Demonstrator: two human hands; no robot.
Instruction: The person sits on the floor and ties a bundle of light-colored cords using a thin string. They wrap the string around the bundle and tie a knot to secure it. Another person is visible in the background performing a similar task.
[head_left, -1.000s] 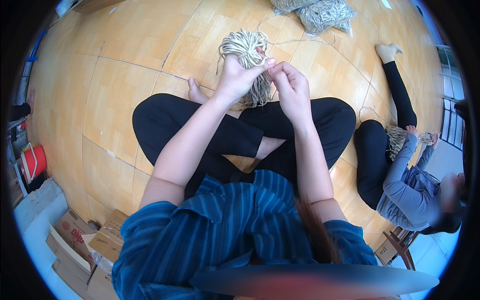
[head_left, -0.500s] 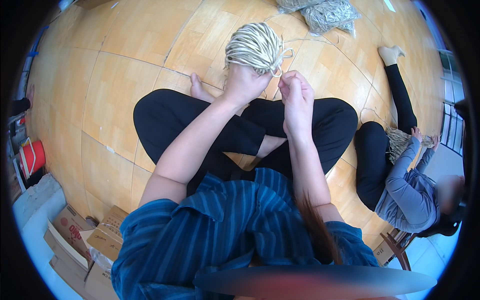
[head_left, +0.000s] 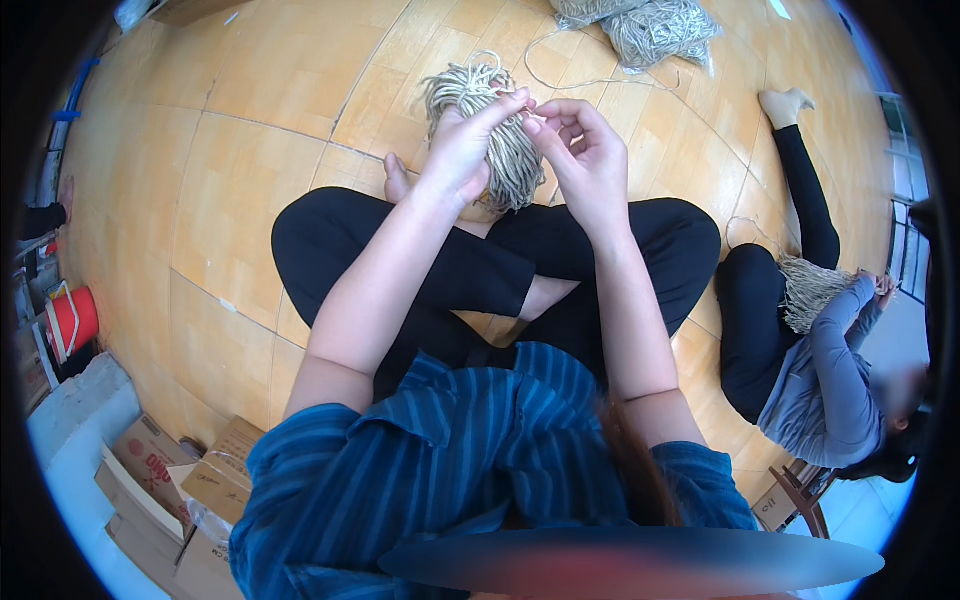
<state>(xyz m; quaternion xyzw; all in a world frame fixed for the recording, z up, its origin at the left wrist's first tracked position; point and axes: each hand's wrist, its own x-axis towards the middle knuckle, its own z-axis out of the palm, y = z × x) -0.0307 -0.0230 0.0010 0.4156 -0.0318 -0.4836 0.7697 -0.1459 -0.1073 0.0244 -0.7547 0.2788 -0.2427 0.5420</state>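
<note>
Left hand [head_left: 458, 150] curls around the one cord bundle [head_left: 515, 165], near the crossed legs [head_left: 400, 240], with some fingers hidden behind it. Right hand [head_left: 590, 160], at the bundle's right edge, is half closed, thumb and fingertips drawn together; whether they pinch a strand is hard to make out. Beyond the bundle lie two bags of cord [head_left: 660, 35], the left one cut off by the view's top edge, and a loose strand [head_left: 575, 84]. Wood-patterned floor [head_left: 270, 150] stretches wide to the bundle's left.
</note>
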